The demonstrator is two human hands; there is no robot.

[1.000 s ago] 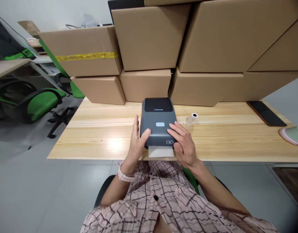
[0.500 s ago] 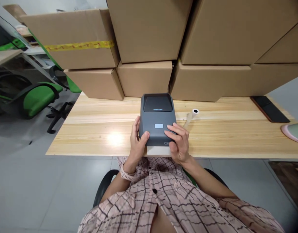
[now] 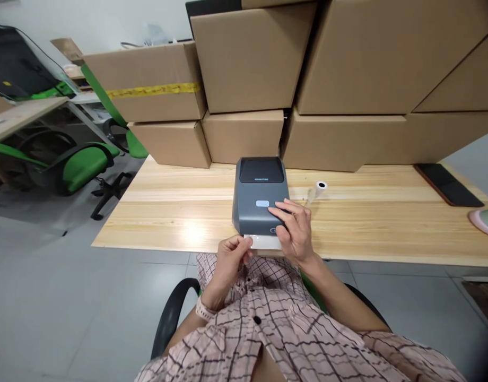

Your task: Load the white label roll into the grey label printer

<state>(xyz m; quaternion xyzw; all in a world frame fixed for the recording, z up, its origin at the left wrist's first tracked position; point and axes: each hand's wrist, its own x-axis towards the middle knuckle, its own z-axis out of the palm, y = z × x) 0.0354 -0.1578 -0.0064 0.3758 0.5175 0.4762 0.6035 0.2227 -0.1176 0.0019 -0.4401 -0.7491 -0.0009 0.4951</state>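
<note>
A dark grey label printer (image 3: 260, 191) with a pale button on its lid sits near the front of the wooden table. A strip of white label paper (image 3: 263, 242) sticks out of its front slot. My left hand (image 3: 232, 254) pinches the strip's left corner between thumb and fingers, just in front of the printer. Resting on the printer's right front corner is my right hand (image 3: 295, 231), its fingers stretched over the lid near the button. Its thumb is at the front edge by the paper, and whether it touches the strip is hard to tell.
A small white paper roll (image 3: 321, 185) lies to the printer's right. Cardboard boxes (image 3: 244, 135) are stacked along the table's back edge. At the far right are a phone (image 3: 446, 184) and a green-and-pink object (image 3: 486, 222). A green chair (image 3: 85, 167) stands on the left.
My left hand has left the printer's left side, come down to the front and taken the paper's corner. My right hand stays at the printer's right front. The view has shifted slightly.
</note>
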